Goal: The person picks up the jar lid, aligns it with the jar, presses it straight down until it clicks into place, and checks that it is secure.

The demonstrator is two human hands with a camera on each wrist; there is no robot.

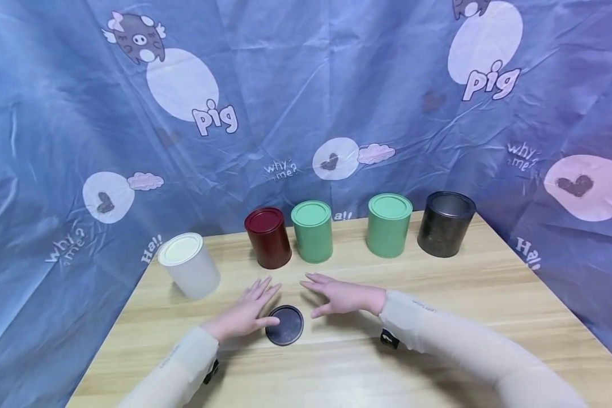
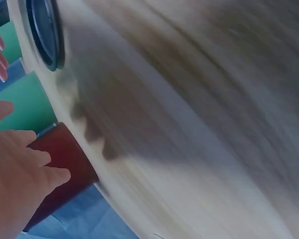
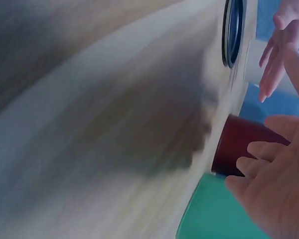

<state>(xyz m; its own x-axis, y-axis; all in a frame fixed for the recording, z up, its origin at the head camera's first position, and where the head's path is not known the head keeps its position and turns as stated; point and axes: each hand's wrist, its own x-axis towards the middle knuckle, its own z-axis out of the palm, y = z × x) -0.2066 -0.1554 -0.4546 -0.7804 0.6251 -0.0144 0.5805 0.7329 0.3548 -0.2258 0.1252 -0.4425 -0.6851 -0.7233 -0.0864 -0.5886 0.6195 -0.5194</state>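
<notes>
A round black lid point(image 1: 284, 325) lies flat on the table between my two hands. My left hand point(image 1: 246, 315) hovers just to its left, fingers spread, with the thumb over the lid's left part. To the right of the lid, my right hand point(image 1: 339, 296) is held above the table with its fingers extended and nothing in them. In the left wrist view the left hand point(image 2: 17, 167) shows in front of the dark red can point(image 2: 72, 174). The right wrist view has the right hand point(image 3: 276, 179) in front of the red can point(image 3: 244, 142) and a green can point(image 3: 219, 209).
Along the back stand a white can point(image 1: 191, 269), the dark red can point(image 1: 268, 241), a green can point(image 1: 313, 235) and another green can point(image 1: 390, 229), all lidded. At the far right is a black can point(image 1: 446, 226) with an open top. A blue printed cloth point(image 1: 285, 113) hangs behind the wooden table point(image 1: 326, 374).
</notes>
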